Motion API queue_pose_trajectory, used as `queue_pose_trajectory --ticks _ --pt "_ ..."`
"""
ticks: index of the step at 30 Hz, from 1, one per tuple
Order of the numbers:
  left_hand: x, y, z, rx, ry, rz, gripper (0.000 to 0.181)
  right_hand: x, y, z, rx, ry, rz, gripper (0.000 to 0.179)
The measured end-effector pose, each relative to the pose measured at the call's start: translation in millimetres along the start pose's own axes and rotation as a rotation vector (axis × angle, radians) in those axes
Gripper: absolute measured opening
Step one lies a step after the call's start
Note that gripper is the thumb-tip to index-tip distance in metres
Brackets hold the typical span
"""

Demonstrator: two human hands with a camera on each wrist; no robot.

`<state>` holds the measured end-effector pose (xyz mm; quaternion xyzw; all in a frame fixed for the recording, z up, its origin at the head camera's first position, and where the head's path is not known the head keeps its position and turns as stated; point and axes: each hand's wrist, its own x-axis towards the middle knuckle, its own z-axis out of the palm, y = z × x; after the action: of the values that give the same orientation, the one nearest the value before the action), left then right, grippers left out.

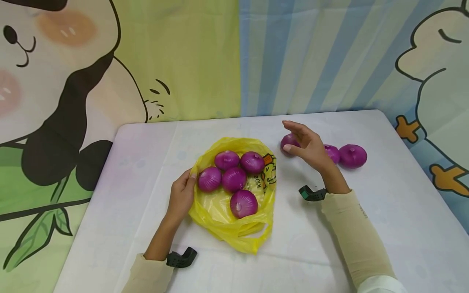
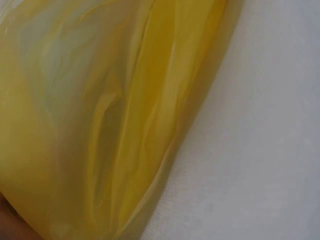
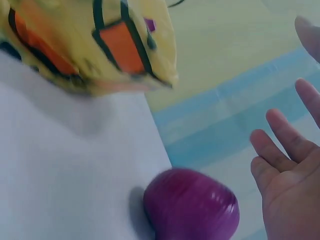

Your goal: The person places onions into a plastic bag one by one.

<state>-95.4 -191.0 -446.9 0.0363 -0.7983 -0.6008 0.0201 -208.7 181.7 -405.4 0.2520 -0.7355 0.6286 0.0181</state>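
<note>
A yellow plastic bag [image 1: 216,205] lies wide-mouthed on the table with several purple onions in it, one onion [image 1: 243,204] nearest its handle end. My left hand [image 1: 182,194] pinches the bag's left rim between thumb and fingers; the left wrist view shows mostly the bag's side [image 2: 150,120]. To the right of the bag my right hand [image 1: 309,149] is raised with fingers spread and holds nothing. Beside and below it sits a loose onion [image 1: 289,143], also in the right wrist view as a purple onion [image 3: 192,205], apart from the palm [image 3: 295,200].
Two more onions stand close together behind my right hand, the right one [image 1: 353,156] in full view, the other [image 1: 332,153] partly hidden by the wrist. A white cloth covers the table [image 1: 293,252]. A cartoon-printed curtain [image 1: 205,61] hangs along the far edge.
</note>
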Motion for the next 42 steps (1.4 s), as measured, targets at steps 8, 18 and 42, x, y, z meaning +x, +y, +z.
queue_pose_trajectory --ticks 8,18,42 --pt "0.2 -0.5 -0.1 -0.005 -0.003 0.000 0.039 4.0 -1.7 -9.9 -0.078 0.128 0.132 0.066" --pt "1.0 -1.2 0.7 0.003 0.002 -0.007 0.039 10.7 26.4 -10.9 -0.143 0.260 0.324 0.077" --pt "1.6 -0.3 0.8 0.009 0.004 -0.012 0.037 9.0 49.9 2.1 -0.299 0.224 0.567 0.079"
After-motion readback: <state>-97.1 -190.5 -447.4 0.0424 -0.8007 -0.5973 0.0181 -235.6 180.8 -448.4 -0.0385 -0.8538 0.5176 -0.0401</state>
